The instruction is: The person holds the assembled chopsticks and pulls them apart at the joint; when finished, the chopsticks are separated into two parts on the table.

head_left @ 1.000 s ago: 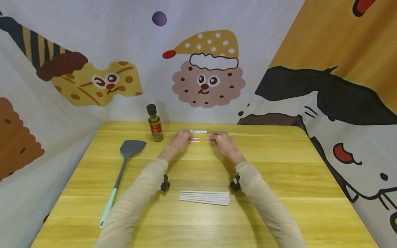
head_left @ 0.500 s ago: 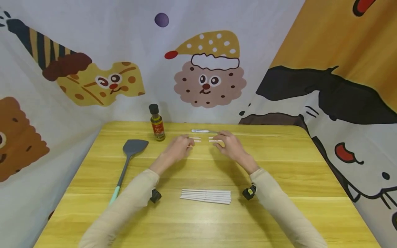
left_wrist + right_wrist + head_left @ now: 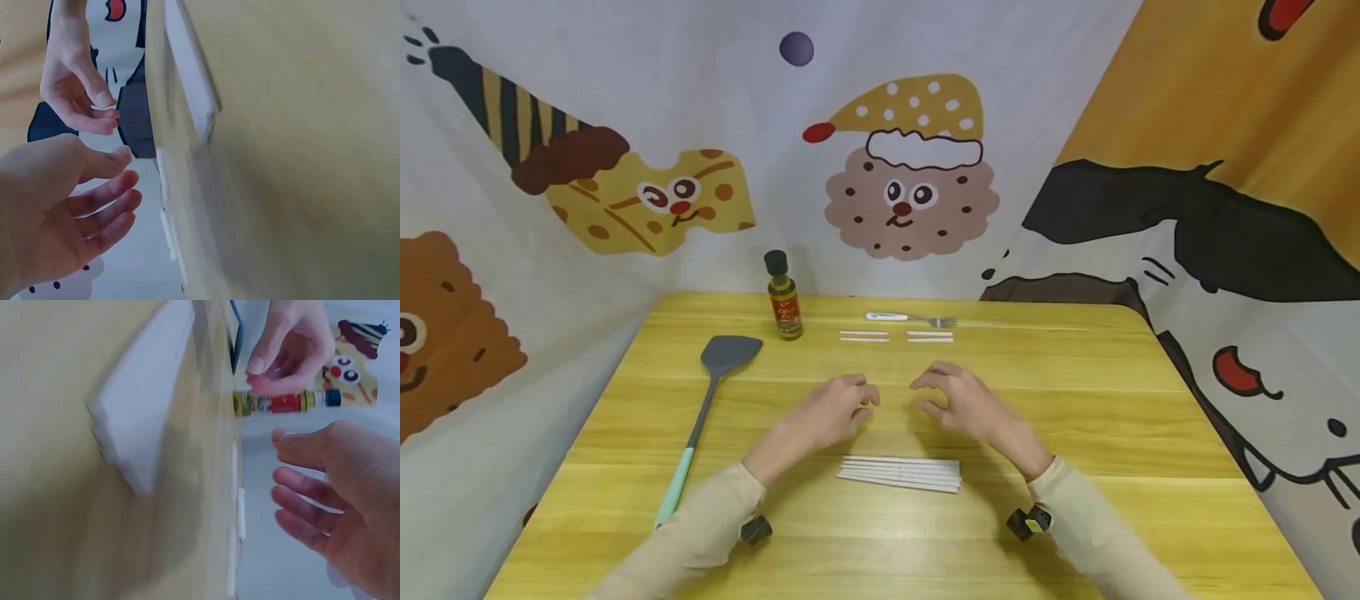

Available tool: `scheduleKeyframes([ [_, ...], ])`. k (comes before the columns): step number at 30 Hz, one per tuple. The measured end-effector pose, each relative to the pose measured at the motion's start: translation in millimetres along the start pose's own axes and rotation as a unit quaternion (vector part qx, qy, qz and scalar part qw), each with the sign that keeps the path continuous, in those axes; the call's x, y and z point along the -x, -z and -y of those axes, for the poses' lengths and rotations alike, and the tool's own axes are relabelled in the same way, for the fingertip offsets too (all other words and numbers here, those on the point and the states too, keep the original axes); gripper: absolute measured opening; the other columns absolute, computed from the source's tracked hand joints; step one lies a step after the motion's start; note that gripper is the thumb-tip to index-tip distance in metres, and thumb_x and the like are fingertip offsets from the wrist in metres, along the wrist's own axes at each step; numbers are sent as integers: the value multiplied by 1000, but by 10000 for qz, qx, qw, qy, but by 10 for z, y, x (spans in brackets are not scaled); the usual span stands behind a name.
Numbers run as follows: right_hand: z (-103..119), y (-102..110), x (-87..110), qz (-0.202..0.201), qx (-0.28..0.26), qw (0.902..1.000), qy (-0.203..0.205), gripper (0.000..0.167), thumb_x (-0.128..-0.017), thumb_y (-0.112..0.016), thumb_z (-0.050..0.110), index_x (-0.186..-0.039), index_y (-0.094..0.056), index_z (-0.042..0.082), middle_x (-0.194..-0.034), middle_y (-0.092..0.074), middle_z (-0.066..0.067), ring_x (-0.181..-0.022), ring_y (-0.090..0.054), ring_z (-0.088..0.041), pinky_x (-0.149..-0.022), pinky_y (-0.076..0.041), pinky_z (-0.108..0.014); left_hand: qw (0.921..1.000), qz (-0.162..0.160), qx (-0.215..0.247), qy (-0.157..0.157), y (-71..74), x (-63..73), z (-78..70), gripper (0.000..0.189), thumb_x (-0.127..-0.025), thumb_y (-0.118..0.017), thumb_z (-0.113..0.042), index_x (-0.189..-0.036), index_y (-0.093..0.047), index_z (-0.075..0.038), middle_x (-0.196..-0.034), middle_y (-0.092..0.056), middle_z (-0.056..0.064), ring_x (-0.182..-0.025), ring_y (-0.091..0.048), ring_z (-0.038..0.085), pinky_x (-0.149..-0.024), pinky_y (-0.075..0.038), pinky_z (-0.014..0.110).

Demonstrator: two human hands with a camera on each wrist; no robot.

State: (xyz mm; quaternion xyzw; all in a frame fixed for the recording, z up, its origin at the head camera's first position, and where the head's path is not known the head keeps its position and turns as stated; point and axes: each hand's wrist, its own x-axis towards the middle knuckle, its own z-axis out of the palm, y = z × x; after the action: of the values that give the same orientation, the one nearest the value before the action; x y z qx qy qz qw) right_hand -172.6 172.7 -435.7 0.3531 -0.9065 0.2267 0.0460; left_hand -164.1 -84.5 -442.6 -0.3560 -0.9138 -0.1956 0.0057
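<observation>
My left hand [image 3: 837, 408] hangs over the middle of the table, fingers loosely bent and holding nothing. Facing it across a small gap, my right hand [image 3: 968, 403] is likewise relaxed with nothing in it. Just in front of both hands lies a row of several thin white sticks [image 3: 899, 473], side by side and pointing left to right; it also shows close up as a white bundle [image 3: 140, 406] in the right wrist view. Beyond the hands, two thin white sticks [image 3: 865, 340] lie parallel on the left, and two more sticks [image 3: 930, 340] lie on the right.
A fork [image 3: 889, 317] with a white handle lies behind the paired sticks. To its left stands a black-capped bottle [image 3: 786, 310] with a red label. A grey spatula [image 3: 730, 354] with a mint handle lies at left. A printed curtain [image 3: 910, 275] borders the table's back edge.
Both hands have let go of the paired white sticks and drawn back toward the near row. The fork's tines and the paired sticks are now uncovered.
</observation>
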Motion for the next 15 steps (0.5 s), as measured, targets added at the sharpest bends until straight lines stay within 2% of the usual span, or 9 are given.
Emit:
scheduleKeyframes([
  [4, 114, -83, 127, 353, -122, 9992, 117, 24, -89, -77, 10, -113, -74, 6, -110, -72, -5, -99, -70, -22, -84, -61, -35, 9992, 235, 326, 21, -63, 102, -72, 14, -95, -70, -11, -108, -72, -9, -100, -69, 1, -82, -65, 11, -70, -56, 19],
  [9, 168, -200, 268, 748, -415, 9962, 176, 20, -90, -76, 11, -109, -75, 7, -108, -74, -4, -97, -71, -17, -84, -62, -30, 9971, 368, 643, -154, -172, 198, -128, 11, -94, -70, -9, -105, -72, -8, -98, -69, 1, -83, -64, 10, -72, -55, 16],
  [15, 148, -326, 370, 913, -676, 9935, 116, 15, -88, -77, 6, -103, -75, 7, -100, -74, -4, -88, -69, -12, -77, -60, -22, 9949, 600, 791, -187, -296, 269, -142, 7, -94, -68, -7, -99, -72, -10, -96, -68, 0, -84, -60, 8, -74, -55, 17],
])
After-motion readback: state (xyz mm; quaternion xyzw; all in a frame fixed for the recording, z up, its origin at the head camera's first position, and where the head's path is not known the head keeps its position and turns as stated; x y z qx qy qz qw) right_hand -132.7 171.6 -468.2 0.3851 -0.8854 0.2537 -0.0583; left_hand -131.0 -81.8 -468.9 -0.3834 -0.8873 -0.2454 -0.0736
